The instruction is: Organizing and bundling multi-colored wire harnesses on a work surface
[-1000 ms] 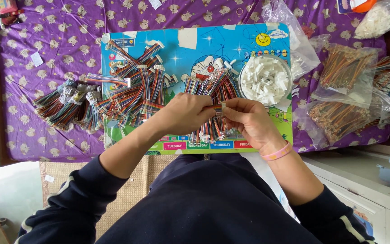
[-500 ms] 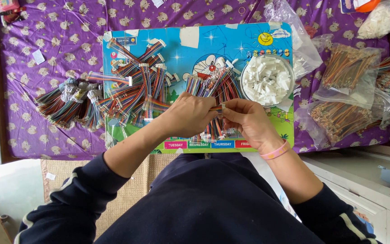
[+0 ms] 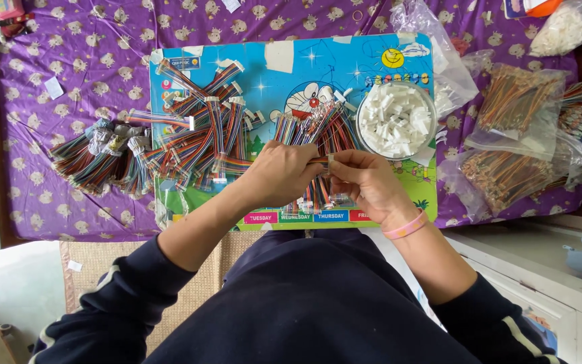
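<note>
Little has shifted: both my hands stay together above the cartoon mat [image 3: 372, 67], left hand [image 3: 281, 172] and right hand [image 3: 365, 178] pinching one rainbow ribbon cable [image 3: 321, 160] between fingertips, assembly continuing.

Home piecework table, purple patterned cloth [image 3: 69, 81], wire bundles [image 3: 197, 141]

A purple cloth [image 3: 69, 202] printed with small cream animal figures covers the desk. On it lies a bright blue cartoon mat [image 3: 284, 81] with a row of coloured labels along its near edge. A heap of rainbow ribbon cables with white ends [image 3: 197, 141] is piled on the mat's left part, and a further bundle [image 3: 92, 158] lies on the cloth beside it. A round clear bowl of small white plastic connectors [image 3: 397, 120] stands at the mat's right. Clear bags of thin coloured wires [image 3: 513, 145] lie to the right.
</note>
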